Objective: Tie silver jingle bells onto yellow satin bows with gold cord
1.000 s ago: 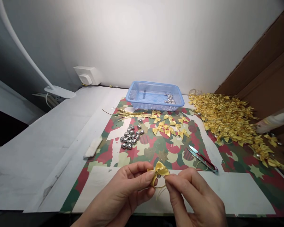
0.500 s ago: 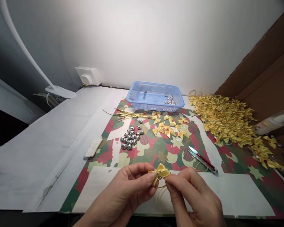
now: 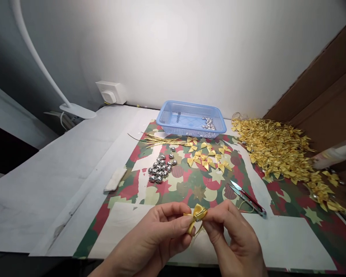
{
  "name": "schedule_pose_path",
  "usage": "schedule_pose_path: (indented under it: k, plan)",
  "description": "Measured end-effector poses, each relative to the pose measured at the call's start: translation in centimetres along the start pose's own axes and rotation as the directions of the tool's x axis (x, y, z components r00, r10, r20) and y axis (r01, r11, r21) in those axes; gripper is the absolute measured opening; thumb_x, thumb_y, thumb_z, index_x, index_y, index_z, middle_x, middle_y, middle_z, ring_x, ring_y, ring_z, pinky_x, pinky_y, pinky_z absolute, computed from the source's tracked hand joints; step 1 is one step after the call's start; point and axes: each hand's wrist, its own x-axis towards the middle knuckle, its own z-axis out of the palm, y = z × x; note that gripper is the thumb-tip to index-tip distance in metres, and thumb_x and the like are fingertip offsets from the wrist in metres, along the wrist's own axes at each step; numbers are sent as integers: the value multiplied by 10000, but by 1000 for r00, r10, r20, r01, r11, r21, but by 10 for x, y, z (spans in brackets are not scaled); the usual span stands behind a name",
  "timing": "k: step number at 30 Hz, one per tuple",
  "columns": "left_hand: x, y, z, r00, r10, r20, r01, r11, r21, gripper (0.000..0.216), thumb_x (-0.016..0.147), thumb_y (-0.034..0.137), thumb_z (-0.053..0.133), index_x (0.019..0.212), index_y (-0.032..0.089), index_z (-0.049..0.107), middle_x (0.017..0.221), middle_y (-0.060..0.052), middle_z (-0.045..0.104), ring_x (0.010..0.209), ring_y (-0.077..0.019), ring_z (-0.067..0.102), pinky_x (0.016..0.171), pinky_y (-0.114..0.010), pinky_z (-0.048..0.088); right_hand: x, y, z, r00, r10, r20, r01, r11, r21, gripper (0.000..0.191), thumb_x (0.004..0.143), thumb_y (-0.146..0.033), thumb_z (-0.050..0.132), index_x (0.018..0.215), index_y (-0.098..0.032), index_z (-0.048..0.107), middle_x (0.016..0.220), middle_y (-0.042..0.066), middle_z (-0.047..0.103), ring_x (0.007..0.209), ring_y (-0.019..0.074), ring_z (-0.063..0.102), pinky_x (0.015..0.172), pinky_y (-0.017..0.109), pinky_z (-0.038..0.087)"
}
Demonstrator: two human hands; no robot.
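A yellow ribbon bow (image 3: 200,211) is pinched between the thumb and fingers of my left hand (image 3: 164,229), just above the front of the table. At its middle shows a small silver bell (image 3: 197,219), partly covered. Thin gold cord loops around the bow and hangs below it. My right hand (image 3: 236,231) is closed at the bow's right side, thumb and forefinger pinching the cord; the exact grip is partly hidden. Beyond the hands lie a group of silver bells (image 3: 160,169) and several loose yellow bows (image 3: 207,156).
Thread snips (image 3: 248,198) lie right of the hands. A blue basket (image 3: 190,130) with silver bells stands at the back, gold cords (image 3: 164,141) before it. A big heap of yellow bows (image 3: 276,146) fills the right, beside a bottle (image 3: 334,154). A white block (image 3: 115,180) lies left.
My right hand has moved slightly left, closer to my left hand. The cord loop around the bow looks smaller, drawn in nearer the bell. The whole view has shifted slightly.
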Motion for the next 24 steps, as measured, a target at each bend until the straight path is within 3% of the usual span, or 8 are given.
schedule_pose_path:
  k: [8,18,24]
  plan:
    - [3,-3,-6,999,-10,52,11,1000,-5,126,691,106,877,756,91,770,699,-29,683,582,-61,600,579,-142,562,0,1,4,998,59,0,-58,994,90,158,980,-215,572,910,-275,701,766,-36,491,685,111,482,648,212,391]
    - [3,-6,-6,995,-7,101,3,999,48,113,714,145,862,740,106,759,667,-24,674,589,-69,585,603,-144,531,-3,1,7,997,-34,-71,30,998,-54,192,961,-185,588,775,-227,611,719,-34,458,649,115,452,618,202,386]
    - [2,-10,-5,995,88,48,-93,989,112,151,682,181,882,743,123,756,688,-4,664,618,-83,571,597,-158,504,-4,13,10,991,118,-59,-106,979,174,69,891,-266,702,826,-256,724,734,-33,626,669,107,581,649,183,463]
